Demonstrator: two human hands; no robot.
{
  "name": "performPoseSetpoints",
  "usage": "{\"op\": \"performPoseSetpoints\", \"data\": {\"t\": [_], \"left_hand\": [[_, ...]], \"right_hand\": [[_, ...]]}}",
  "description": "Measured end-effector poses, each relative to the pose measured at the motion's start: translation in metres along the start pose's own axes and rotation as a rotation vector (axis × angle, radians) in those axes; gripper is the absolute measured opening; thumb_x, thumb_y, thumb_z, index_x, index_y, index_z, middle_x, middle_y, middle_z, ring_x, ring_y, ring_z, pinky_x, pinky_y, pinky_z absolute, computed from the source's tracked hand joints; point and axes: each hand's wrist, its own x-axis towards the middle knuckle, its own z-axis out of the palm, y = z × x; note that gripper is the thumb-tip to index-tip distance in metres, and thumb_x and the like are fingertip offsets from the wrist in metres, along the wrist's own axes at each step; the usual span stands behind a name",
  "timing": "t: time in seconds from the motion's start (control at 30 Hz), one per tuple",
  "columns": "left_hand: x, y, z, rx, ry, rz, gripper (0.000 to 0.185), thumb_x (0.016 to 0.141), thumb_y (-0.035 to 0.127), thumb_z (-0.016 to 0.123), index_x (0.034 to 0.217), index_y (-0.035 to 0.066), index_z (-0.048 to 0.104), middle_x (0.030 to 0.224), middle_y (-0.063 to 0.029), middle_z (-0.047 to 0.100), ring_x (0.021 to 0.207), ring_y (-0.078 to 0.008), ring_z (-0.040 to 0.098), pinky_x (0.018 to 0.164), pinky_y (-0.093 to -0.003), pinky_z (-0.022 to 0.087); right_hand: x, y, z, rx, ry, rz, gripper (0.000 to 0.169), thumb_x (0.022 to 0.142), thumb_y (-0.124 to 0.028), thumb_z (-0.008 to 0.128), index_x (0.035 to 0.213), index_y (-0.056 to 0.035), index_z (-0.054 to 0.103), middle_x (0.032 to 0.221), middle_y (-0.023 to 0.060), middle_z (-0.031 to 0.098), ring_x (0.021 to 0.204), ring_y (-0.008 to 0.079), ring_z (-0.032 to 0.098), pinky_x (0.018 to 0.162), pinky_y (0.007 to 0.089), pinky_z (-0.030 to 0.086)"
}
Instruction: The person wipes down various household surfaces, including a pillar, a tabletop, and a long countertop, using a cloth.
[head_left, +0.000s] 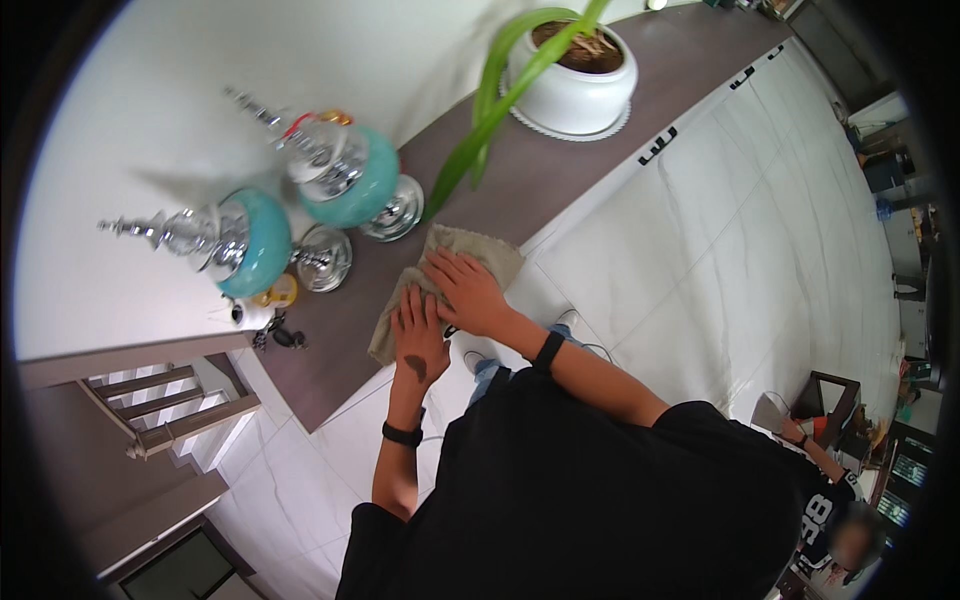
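Note:
A beige-grey cloth (487, 251) is spread on a brown-topped cabinet (337, 352), partly over its front edge. My left hand (418, 341) lies palm down on the cloth's left part, fingers extended. Just right of it, my right hand (469, 292) rests flat on the cloth too, its fingers straight. Neither hand has its fingers curled round the fabric. Behind the cloth stand two turquoise lidded jars with silver feet and tall spired lids, a nearer one (270, 240) and a farther one (349, 180).
A white pot (574, 97) with a long-leaved plant (487, 135) stands farther along the cabinet. Beside the nearer jar sit a yellow-lidded container (281, 291) and small dark items (285, 335). A stair railing (180, 427) is at left. Another person (825, 495) is at lower right.

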Motion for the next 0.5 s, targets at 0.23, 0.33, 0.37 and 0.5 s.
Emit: {"op": "performPoseSetpoints", "data": {"t": [0.23,0.33,0.37,0.5], "left_hand": [[0.076,0.027,0.000,0.112,0.083,0.098,0.083,0.074,0.018,0.073,0.144,-0.006,0.034,0.155,-0.0301,0.026,0.146,-0.0466,0.024,0.114,-0.0575,0.022],[0.110,0.038,-0.002,0.101,0.105,0.153,0.083,0.075,0.017,0.074,0.144,-0.005,0.033,0.155,-0.0306,0.027,0.146,-0.0464,0.023,0.114,-0.0575,0.023],[0.120,0.041,-0.003,0.105,0.114,0.174,0.083,0.075,0.017,0.075,0.144,-0.005,0.033,0.155,-0.0309,0.027,0.146,-0.0462,0.023,0.114,-0.0573,0.024],[0.158,0.055,0.013,0.125,0.267,0.290,0.068,0.084,0.018,0.067,0.141,-0.004,0.038,0.153,-0.0279,0.032,0.143,-0.0444,0.029,0.112,-0.0567,0.025]], "right_hand": [[0.016,0.057,-0.026,-0.048,0.149,0.039,0.057,0.086,-0.019,0.061,0.141,-0.0050,0.051,0.151,0.0143,0.046,0.144,0.0316,0.038,0.116,0.0469,0.031],[0.023,0.082,-0.044,-0.042,0.198,0.057,0.057,0.086,-0.017,0.062,0.141,-0.0049,0.051,0.150,0.0149,0.047,0.142,0.0333,0.040,0.116,0.0474,0.031],[0.026,0.088,-0.050,-0.043,0.209,0.069,0.057,0.085,-0.016,0.062,0.140,-0.0047,0.051,0.149,0.0152,0.048,0.142,0.0337,0.040,0.116,0.0476,0.031],[0.020,0.117,-0.081,-0.036,0.227,0.107,0.057,0.086,-0.016,0.062,0.140,-0.0040,0.050,0.146,0.0153,0.050,0.139,0.0345,0.042,0.116,0.0479,0.031]]}}
